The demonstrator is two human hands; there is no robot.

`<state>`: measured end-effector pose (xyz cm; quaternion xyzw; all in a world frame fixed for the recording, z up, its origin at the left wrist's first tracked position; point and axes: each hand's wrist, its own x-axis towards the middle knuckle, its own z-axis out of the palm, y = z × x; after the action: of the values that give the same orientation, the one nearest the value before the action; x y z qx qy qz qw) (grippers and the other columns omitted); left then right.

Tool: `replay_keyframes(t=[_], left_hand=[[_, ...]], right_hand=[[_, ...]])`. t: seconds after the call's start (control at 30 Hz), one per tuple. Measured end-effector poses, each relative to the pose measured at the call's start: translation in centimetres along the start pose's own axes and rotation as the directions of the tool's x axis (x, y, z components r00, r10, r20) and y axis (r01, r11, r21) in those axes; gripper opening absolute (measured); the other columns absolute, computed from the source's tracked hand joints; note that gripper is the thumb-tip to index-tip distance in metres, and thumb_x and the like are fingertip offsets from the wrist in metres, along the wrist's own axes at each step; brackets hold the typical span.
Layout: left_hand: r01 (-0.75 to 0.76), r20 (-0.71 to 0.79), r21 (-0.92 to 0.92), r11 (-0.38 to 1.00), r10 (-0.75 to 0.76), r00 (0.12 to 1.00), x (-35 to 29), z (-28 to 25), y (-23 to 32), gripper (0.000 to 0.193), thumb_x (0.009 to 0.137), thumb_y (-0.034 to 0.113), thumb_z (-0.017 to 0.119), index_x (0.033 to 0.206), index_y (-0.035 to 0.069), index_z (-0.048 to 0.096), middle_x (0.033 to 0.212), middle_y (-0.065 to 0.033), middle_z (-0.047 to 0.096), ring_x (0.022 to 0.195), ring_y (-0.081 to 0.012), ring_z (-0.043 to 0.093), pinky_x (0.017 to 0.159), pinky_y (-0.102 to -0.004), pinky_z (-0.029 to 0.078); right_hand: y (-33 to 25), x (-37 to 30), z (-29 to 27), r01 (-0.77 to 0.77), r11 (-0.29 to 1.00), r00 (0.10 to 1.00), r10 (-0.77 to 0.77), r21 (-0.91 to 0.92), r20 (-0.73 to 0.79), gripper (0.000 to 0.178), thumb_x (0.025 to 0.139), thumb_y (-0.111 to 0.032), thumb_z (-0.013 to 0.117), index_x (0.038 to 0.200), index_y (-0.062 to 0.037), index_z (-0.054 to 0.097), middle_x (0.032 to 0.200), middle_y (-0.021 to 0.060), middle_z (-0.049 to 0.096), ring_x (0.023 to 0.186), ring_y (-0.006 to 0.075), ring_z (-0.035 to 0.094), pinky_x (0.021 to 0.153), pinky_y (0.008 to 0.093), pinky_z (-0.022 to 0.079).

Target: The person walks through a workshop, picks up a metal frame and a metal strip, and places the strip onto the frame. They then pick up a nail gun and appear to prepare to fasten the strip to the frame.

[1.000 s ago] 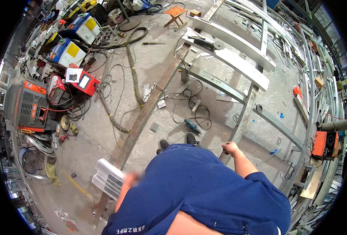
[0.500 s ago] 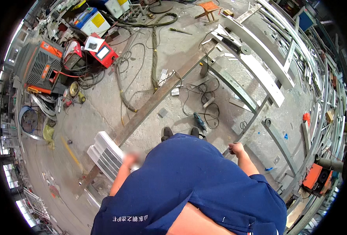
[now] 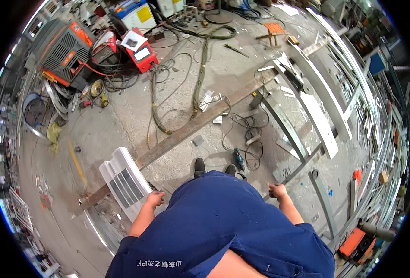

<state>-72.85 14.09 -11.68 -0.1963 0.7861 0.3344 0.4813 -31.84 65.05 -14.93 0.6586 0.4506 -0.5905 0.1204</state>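
The white slotted panel (image 3: pixel 127 186) lies across the long steel beam (image 3: pixel 186 133), just left of the fingers of the left hand (image 3: pixel 156 199); these are curled, but I cannot tell whether they pinch it. The right hand (image 3: pixel 277 190) has curled fingers too, their grip unclear. Ahead, between both hands' fingers, lies a teal power tool (image 3: pixel 239 159).

Left grip (image 3: pixel 156 199) and right grip (image 3: pixel 277 190), both curled inward, flank the torso (image 3: pixel 214 217), forearms (image 3: pixel 142 219) angled forward.

And there's the slotted white pc (image 3: pixel 132 173), smooth w/ slight sheen; long brown beam (image 3: pixel 191 129), dull rough metal; floor (image 3: pixel 107 127), gritty matt conc.; shirt (image 3: pixel 223 213), matt navy cloth!
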Motion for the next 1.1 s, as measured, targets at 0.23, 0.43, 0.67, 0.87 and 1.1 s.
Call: replay_keyframes(t=[0.23, 0.43, 0.67, 0.87, 1.1], left_hand=[[0.010, 0.021, -0.074, 0.997, -0.009, 1.000, 2.1, -2.0, -0.5, 0.039, 0.087, 0.028, 0.071, 0.107, -0.005, 0.064, 0.079, -0.0127, 0.065, 0.056, -0.0185, 0.059, 0.047, -0.0309, 0.045], [0.020, 0.025, -0.062, 0.998, -0.018, 1.000, 5.2, -2.7, -1.7, 0.037, 0.087, 0.029, 0.071, 0.105, -0.004, 0.067, 0.079, -0.0113, 0.065, 0.056, -0.0181, 0.058, 0.049, -0.0316, 0.046], [0.061, 0.015, -0.113, 0.992, -0.059, 0.998, 7.1, -3.9, -2.4, 0.032, 0.087, 0.028, 0.071, 0.101, -0.002, 0.068, 0.078, -0.0099, 0.064, 0.056, -0.0177, 0.058, 0.049, -0.0314, 0.046], [0.030, -0.044, -0.278, 0.960, -0.043, 0.998, 6.0, -3.5, -2.9, 0.032, 0.088, 0.028, 0.070, 0.102, -0.001, 0.067, 0.078, -0.0100, 0.064, 0.057, -0.0184, 0.060, 0.048, -0.0313, 0.045], [-0.027, -0.120, -0.194, 0.981, 0.004, 0.993, 4.9, 1.6, -11.5, 0.021, 0.089, 0.022, 0.063, 0.094, 0.002, 0.067, 0.077, -0.0096, 0.063, 0.065, -0.0219, 0.060, 0.059, -0.0380, 0.049]], right_hand=[[-1.6, -1.4, 2.2, -0.053, 0.999, 0.999, 0.053, -0.003, 0.000, 0.028, 0.087, -0.017, 0.066, 0.107, 0.0027, 0.063, 0.078, 0.0114, 0.064, 0.061, 0.0255, 0.064, 0.053, 0.0379, 0.052], [-5.6, -2.6, 3.8, -0.005, 0.998, 0.999, 0.007, -0.068, 0.038, 0.029, 0.088, -0.017, 0.065, 0.108, 0.0033, 0.062, 0.078, 0.0128, 0.065, 0.059, 0.0239, 0.063, 0.053, 0.0361, 0.052], [-11.1, -4.8, 6.7, 0.113, 0.991, 0.992, -0.108, -0.070, 0.066, 0.017, 0.086, -0.014, 0.070, 0.089, 0.0031, 0.065, 0.073, 0.0100, 0.064, 0.058, 0.0197, 0.061, 0.050, 0.0303, 0.046], [-14.7, -1.6, 6.0, 0.071, 0.912, 0.996, -0.042, -0.405, 0.081, 0.030, 0.088, -0.025, 0.070, 0.099, 0.0024, 0.067, 0.078, 0.0100, 0.066, 0.062, 0.0194, 0.063, 0.056, 0.0322, 0.051], [-23.8, 3.4, 7.4, 0.190, 0.917, 0.970, -0.120, -0.350, 0.213, 0.018, 0.090, -0.014, 0.064, 0.099, 0.0010, 0.062, 0.070, 0.0094, 0.059, 0.054, 0.0207, 0.057, 0.048, 0.0326, 0.047]])
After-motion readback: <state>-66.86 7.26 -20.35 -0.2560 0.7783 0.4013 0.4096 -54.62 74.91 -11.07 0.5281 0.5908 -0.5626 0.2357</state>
